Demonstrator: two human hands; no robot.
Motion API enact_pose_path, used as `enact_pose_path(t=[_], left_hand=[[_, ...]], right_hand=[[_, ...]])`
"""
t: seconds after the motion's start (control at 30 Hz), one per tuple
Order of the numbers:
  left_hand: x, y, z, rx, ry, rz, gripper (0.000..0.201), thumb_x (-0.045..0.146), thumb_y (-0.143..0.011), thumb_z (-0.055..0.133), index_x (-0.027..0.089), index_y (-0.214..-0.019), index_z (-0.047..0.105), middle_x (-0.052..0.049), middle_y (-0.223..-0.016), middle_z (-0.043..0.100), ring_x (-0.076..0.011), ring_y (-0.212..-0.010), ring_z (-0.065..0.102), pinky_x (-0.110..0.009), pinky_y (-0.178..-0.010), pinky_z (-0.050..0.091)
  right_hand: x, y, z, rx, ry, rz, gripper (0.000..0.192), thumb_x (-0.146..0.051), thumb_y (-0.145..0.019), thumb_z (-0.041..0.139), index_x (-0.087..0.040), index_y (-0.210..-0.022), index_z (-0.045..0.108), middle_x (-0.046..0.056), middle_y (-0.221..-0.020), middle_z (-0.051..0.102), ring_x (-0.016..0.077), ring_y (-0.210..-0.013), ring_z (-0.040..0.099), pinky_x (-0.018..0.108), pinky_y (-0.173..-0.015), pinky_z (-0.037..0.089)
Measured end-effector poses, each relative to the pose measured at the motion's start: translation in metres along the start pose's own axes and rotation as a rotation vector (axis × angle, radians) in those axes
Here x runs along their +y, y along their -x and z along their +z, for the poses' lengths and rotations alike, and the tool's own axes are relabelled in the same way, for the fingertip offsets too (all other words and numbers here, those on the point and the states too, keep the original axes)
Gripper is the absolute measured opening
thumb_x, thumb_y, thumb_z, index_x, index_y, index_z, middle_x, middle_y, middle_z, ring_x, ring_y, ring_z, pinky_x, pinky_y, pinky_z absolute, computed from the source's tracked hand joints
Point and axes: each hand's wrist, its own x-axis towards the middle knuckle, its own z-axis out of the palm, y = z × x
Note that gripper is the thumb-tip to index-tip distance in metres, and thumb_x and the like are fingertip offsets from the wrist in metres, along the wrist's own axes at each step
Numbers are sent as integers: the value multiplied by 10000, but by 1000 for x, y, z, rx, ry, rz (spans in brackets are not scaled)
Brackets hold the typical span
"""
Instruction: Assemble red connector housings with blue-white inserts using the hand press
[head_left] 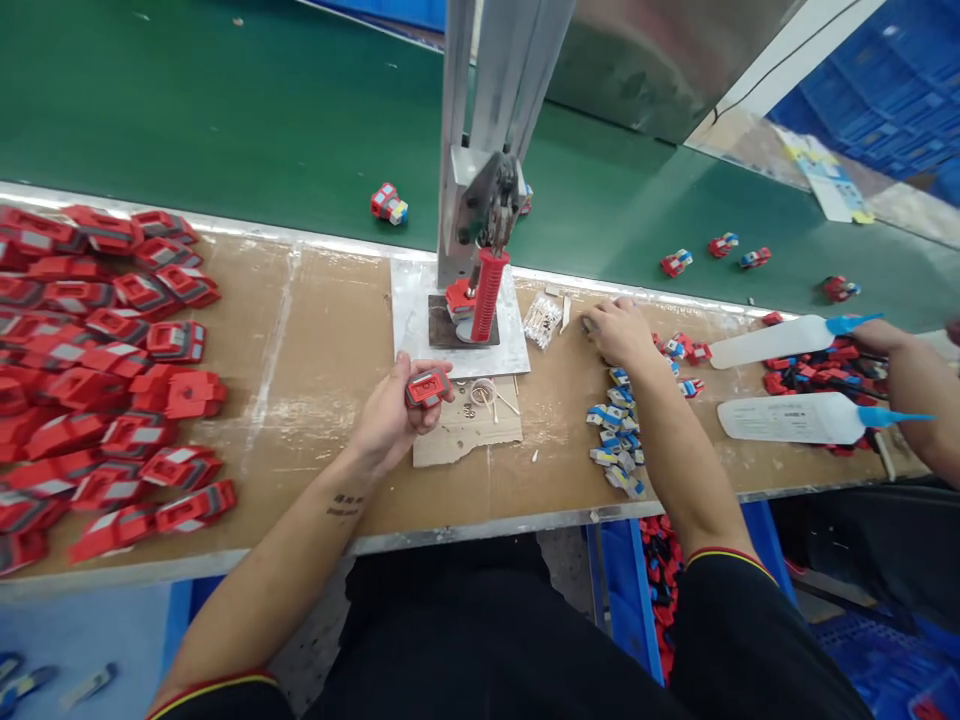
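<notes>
Shell (pixel 428 388) pinched in left hand (pixel 394 412) fingers; right hand (pixel 616 330) flat on tabletop (pixel 322 330), fingers together. Seat shell square under press (pixel 480 290).

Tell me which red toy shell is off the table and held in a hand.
The red shell in the left hand, in front of the press; the others lie piled at the left.

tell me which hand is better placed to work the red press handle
Likely the right hand: it lies flat on the bench, holding nothing visible, just right of the red press handle. The left hand already grips a red part.
</notes>
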Motion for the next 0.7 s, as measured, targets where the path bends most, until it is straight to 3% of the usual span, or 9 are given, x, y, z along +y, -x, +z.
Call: enact_pose_path(t=[0.07,0.13,0.23,0.3,0.37,0.47,0.6,0.7], left_hand=[[-1,-1,-1,2,49,14,507,688,-938,639,189,-1026,639,-4,-665,680,-72,-412,472,-192,-410,297],[-1,-1,-2,-8,95,26,478,667,-931,654,204,-1044,625,-4,-683,694,-80,-429,494,-192,-424,314],[-1,2,-2,-91,140,39,466,643,-923,631,196,-1052,638,-46,-782,745,-101,-489,549,-216,-460,372],[-1,5,-1,-159,158,50,452,600,-901,627,183,-1073,648,-81,-874,774,-122,-546,590,-245,-504,427],[-3,6,-1,-200,165,78,421,518,-866,653,181,-1116,637,-100,-952,790,-138,-596,620,-266,-548,462],[-7,6,0,-221,156,139,412,398,-841,693,193,-1183,590,-108,-1040,795,-149,-667,663,-271,-595,479],[-12,4,-2,-235,128,259,447,378,-859,754,212,-1210,532,-113,-1125,785,-184,-817,743,-294,-693,545],[-17,3,-3,-226,47,385,466,403,-876,803,233,-1197,510,-112,-1212,765,-203,-946,771,-326,-809,595]], right_hand=[[-4,2,-6,13,-54,-34,145,-100,-772,678,-213,-854,714,130,-938,713,315,-996,594,535,-978,481],[-16,17,-14,134,-228,-54,127,-150,-799,690,-222,-904,702,91,-912,698,263,-872,613,472,-868,525],[-55,52,-22,428,-708,-107,146,-279,-830,761,-246,-927,657,37,-915,672,211,-828,642,380,-747,547],[-92,72,-23,517,-931,-171,202,-292,-816,811,-254,-863,619,24,-937,661,195,-886,659,338,-740,565],[-128,85,-20,483,-1082,-200,214,-298,-822,826,-265,-909,633,18,-957,657,173,-854,656,316,-717,583],[-166,89,-12,373,-1209,-232,324,-342,-853,811,-284,-1147,688,21,-961,650,169,-827,660,312,-694,602],[-184,88,5,257,-1281,-292,267,-360,-903,784,-271,-1152,750,43,-990,682,183,-899,676,315,-731,603],[-188,93,15,226,-1299,-221,258,-400,-910,786,-263,-1125,749,46,-972,717,187,-868,673,329,-755,594]])
